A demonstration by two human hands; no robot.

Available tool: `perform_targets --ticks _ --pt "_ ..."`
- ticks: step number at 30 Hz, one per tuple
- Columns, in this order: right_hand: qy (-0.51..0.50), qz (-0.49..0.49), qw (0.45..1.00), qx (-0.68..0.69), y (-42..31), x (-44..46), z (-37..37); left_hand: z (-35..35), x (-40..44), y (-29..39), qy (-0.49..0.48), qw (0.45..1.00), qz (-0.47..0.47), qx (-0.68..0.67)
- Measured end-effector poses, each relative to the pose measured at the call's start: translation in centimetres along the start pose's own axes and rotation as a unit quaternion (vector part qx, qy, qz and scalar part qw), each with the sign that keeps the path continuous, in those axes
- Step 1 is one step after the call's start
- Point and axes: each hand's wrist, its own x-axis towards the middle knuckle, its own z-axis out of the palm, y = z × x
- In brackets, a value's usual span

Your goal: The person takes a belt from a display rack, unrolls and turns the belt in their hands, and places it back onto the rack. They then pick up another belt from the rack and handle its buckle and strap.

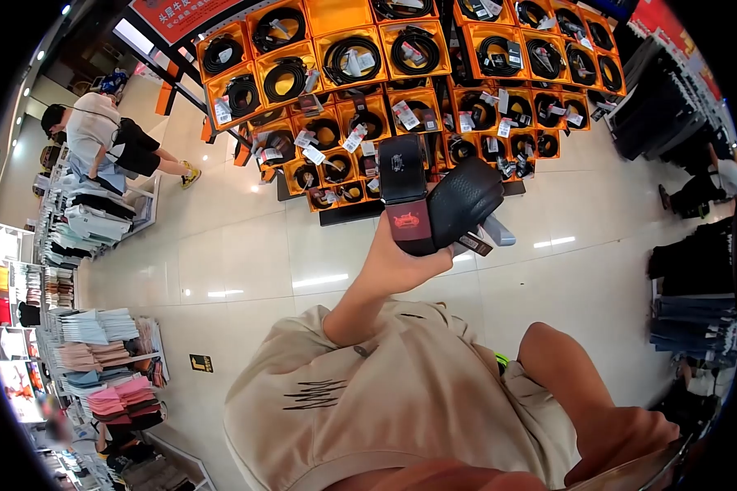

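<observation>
Head cam: left hand (405, 268) has a coiled black belt (464, 203) with a dark red band (404, 222) gripped in front of the orange boxes (332, 18), right hand (635, 438) near the bottom right edge, can't tell its state

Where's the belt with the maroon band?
The black belt is in the left hand, slightly above and right of the head view's centre, in front of the orange boxes.

The person wears a loose beige short-sleeved top (418, 401) marked with jagged black lines (309, 395).
</observation>
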Motion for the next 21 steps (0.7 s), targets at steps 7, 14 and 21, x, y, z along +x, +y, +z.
perform_targets --ticks 7,14,21 --pt "0.002 0.012 0.999 0.033 1.6 0.6 0.0 -1.9 0.0 -0.1 -0.017 1.000 -0.008 0.018" --pt "0.007 0.007 0.998 0.068 1.5 -0.3 -0.6 -2.7 0.2 0.0 -0.002 1.000 -0.006 -0.030" --pt "0.050 0.014 0.998 0.019 3.1 1.7 0.0 -3.3 0.2 -0.4 -0.005 1.000 -0.023 -0.007"
